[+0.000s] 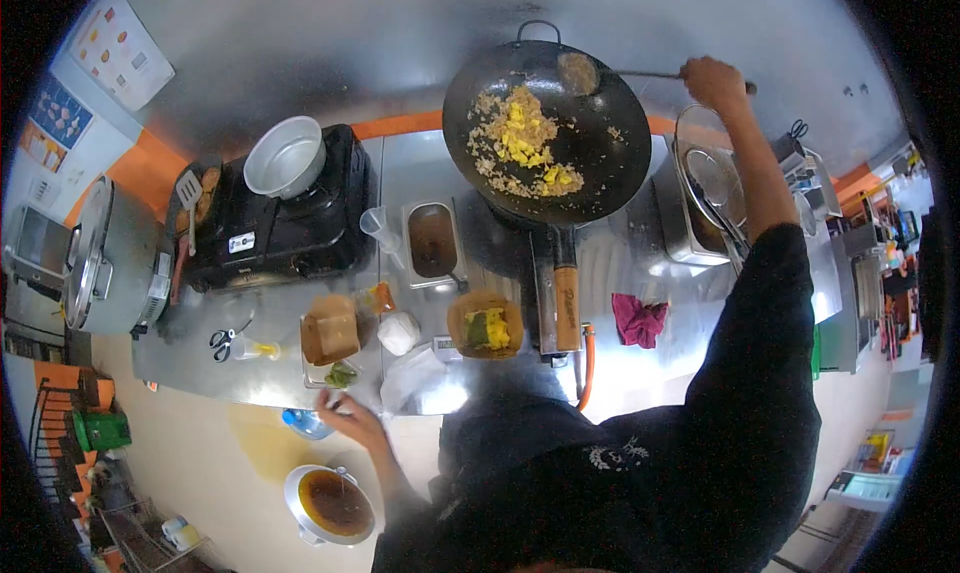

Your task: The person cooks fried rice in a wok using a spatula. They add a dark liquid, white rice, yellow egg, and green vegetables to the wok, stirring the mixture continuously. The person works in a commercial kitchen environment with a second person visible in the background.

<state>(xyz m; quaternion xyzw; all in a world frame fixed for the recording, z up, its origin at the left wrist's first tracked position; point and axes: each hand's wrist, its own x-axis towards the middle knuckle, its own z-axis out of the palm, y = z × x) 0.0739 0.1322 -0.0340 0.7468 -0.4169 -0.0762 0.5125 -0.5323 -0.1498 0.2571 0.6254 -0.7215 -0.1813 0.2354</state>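
My right hand point(714, 84) grips the handle of a metal ladle point(579, 74), whose bowl rests over the far right part of a black wok point(615, 164). Fried rice point(517, 108) with yellow egg pieces point(521, 138) lies in the wok's left half. The wok's wooden handle point(567, 310) points towards me. My left hand point(346, 417) hovers at the counter's near edge, fingers curled, just below a small metal tray point(311, 376) with green leaves point(341, 375) and a brown paper box point(330, 331). Whether it holds something small cannot be made out. A paper bowl point(457, 325) holds yellow and green food.
Left stand a black portable stove point(259, 247) with an aluminium pot point(285, 157), and a large cooker point(120, 258). Scissors point(222, 345), a scale point(447, 348) and a sauce pan point(432, 243) lie nearer. Right are a red cloth point(639, 319) and a steel container point(679, 235). A bucket of brown liquid point(336, 502) stands below the counter.
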